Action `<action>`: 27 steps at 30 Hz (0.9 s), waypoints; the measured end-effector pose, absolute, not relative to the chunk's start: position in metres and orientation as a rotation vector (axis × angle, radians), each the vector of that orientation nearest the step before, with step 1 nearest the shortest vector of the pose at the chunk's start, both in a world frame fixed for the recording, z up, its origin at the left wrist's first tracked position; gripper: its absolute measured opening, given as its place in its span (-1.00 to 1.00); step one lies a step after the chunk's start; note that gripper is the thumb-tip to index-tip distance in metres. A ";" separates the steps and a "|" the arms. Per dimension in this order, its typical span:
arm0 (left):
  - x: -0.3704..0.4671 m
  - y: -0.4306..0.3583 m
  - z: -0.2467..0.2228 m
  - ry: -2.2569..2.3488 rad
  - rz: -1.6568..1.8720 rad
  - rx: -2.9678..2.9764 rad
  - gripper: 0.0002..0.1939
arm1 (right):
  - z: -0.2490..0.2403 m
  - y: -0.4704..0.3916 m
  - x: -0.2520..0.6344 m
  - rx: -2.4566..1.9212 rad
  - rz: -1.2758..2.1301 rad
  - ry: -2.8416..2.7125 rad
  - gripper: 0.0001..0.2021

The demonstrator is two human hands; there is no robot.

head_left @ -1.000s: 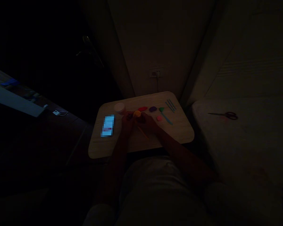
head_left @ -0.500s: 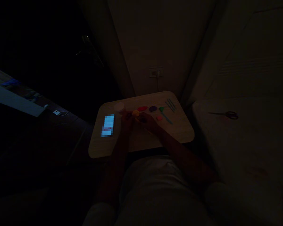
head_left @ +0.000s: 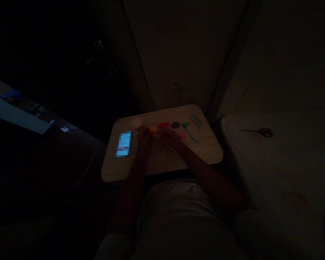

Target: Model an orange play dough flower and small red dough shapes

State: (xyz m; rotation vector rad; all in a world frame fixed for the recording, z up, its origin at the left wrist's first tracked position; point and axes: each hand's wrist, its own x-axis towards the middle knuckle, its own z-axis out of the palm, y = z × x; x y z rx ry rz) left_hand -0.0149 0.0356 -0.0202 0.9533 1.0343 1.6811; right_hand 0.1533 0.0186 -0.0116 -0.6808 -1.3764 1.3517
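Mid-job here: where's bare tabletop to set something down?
Bare wood shows front right on the table, bordered by the blue tool, right forearm and table's right edge; also near-side, between both forearms. It's crowded farther back: left hand, right hand, orange lump and red lump sit close together.

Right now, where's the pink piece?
Head view: the pink piece lies on the table, right of the right hand, left of the turquoise tool, below and slightly right of the purple lump.
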 end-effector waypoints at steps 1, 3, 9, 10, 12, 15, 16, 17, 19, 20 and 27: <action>-0.015 0.036 -0.020 1.034 1.680 0.945 -0.60 | -0.010 0.019 0.154 -0.676 1.357 -1.381 -0.73; -0.015 0.037 -0.020 1.019 1.694 0.920 -0.61 | -0.007 0.019 0.156 -0.679 1.385 -1.383 -0.73; -0.016 0.036 -0.017 0.938 1.724 0.896 -0.64 | -0.007 0.025 0.166 -0.603 1.658 -1.271 -0.66; -0.016 0.036 -0.016 0.925 1.712 0.890 -0.64 | -0.008 0.026 0.167 -0.585 1.671 -1.274 -0.67; -0.016 0.035 -0.015 0.903 1.694 0.867 -0.64 | -0.010 0.027 0.167 -0.548 1.662 -1.283 -0.68; -0.016 0.035 -0.015 0.887 1.694 0.828 -0.70 | -0.012 0.027 0.166 -0.515 1.625 -1.286 -0.64; -0.016 0.035 -0.015 0.885 1.693 0.823 -0.72 | -0.012 0.027 0.165 -0.516 1.619 -1.291 -0.62; -0.016 0.035 -0.015 0.885 1.683 0.828 -0.73 | -0.012 0.026 0.165 -0.519 1.616 -1.296 -0.59; -0.016 0.034 -0.015 0.887 1.659 0.849 -0.73 | -0.011 0.026 0.165 -0.525 1.612 -1.303 -0.57; -0.016 0.034 -0.015 0.887 1.650 0.855 -0.73 | -0.011 0.026 0.166 -0.525 1.601 -1.310 -0.56; -0.015 0.033 -0.019 0.866 1.610 0.884 -0.66 | -0.014 0.027 0.167 -0.632 1.478 -1.272 -0.63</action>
